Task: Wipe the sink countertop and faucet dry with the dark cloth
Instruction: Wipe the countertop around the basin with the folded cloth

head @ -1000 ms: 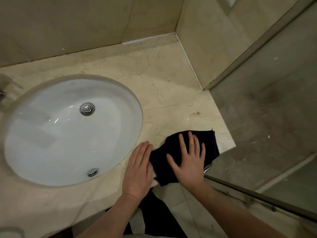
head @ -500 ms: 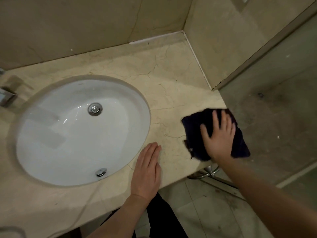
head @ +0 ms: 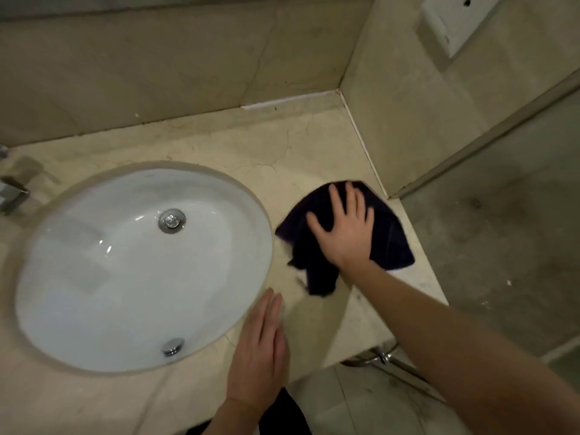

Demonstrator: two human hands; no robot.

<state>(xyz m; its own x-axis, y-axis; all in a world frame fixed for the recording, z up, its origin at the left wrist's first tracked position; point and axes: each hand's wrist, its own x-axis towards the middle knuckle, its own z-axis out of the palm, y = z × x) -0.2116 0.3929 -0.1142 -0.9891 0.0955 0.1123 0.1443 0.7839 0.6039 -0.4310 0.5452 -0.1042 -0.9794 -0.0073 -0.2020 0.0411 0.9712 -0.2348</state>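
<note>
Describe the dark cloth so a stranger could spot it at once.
Start at the white oval sink set in the beige stone countertop. Just to its right, near the wall corner, lies the dark cloth, crumpled under the flat right hand. It is the only near-black thing on the pale stone.

Glossy ceramic sink, veined marble countertop

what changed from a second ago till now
The right hand slid the dark cloth from the countertop's front edge back toward the wall corner, pressing it flat throughout. The left hand stayed flat on the counter beside the sink; nothing was picked up or released.
</note>
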